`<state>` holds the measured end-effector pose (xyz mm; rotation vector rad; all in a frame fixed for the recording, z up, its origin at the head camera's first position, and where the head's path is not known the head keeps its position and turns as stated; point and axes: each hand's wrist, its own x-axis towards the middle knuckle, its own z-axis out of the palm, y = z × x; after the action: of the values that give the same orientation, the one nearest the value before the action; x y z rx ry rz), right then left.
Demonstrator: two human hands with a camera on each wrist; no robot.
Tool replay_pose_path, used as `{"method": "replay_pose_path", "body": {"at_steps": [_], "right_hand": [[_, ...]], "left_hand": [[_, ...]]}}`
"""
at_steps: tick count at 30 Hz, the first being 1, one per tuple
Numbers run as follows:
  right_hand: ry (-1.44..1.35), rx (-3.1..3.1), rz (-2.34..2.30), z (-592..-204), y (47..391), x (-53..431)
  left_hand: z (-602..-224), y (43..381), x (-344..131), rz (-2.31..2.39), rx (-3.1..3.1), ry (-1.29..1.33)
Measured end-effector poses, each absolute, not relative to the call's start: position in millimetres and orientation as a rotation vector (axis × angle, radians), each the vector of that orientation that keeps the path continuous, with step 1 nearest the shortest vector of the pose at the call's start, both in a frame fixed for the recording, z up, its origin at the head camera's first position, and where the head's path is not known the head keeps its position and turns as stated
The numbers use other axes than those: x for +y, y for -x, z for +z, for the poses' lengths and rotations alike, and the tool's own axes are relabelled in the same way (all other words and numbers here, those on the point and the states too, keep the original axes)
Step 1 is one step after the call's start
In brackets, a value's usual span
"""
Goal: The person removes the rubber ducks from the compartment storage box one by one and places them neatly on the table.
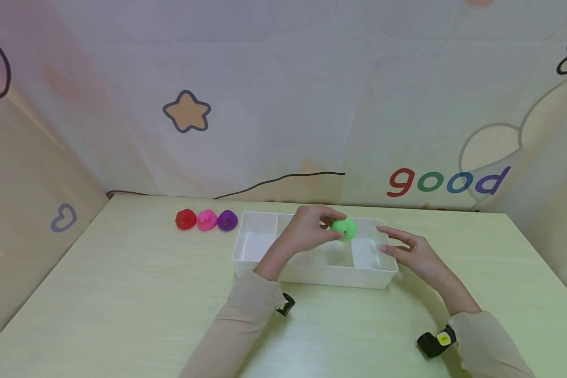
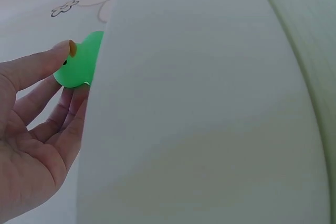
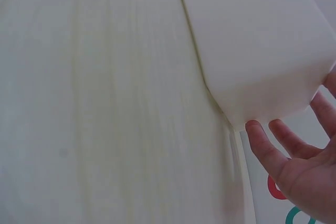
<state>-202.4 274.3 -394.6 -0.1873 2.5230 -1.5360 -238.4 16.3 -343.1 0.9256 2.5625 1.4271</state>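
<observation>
My left hand [image 1: 308,227] pinches a small green toy duck [image 1: 344,229] between thumb and fingers, above the white divided box [image 1: 312,276]. In the left wrist view the green duck [image 2: 80,66] shows its orange beak and one black eye, and the box wall [image 2: 199,98] hides part of it. My right hand [image 1: 418,257] is at the box's right end, its fingers extended. In the right wrist view, the fingertips [image 3: 253,125] are right at the end wall of the box [image 3: 273,51].
Left of the box a red duck [image 1: 186,219], a pink duck [image 1: 207,220] and a purple duck [image 1: 227,220] stand in a row on the pale wooden table [image 1: 123,294]. Behind hangs a printed cloth [image 1: 283,115] with a star and the word "good".
</observation>
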Motion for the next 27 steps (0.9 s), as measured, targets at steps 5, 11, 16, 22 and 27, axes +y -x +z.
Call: {"method": "replay_pose_path", "body": {"at_steps": [5, 11, 16, 22, 27], "right_hand": [[0.178, 2.533, -1.53, -393.9, 201.6, 275.1], [0.192, 2.534, -1.533, -393.6, 200.9, 275.2], [0.209, 2.535, -1.534, -393.2, 200.6, 274.1], [0.202, 2.539, -1.53, -393.3, 200.3, 274.8], [0.191, 2.533, -1.533, -393.3, 200.3, 274.5]], "left_hand": [[-341.0, 240.0, 0.7, 1.472, 2.553, -0.908], [-340.1, 240.8, -21.3, 1.528, 2.564, -0.897], [-337.0, 240.6, -45.3, 1.525, 2.618, -0.852], [-330.3, 239.9, -71.6, 1.51, 2.66, -0.802], [-329.5, 240.1, -90.3, 1.521, 2.688, -0.725]]}}
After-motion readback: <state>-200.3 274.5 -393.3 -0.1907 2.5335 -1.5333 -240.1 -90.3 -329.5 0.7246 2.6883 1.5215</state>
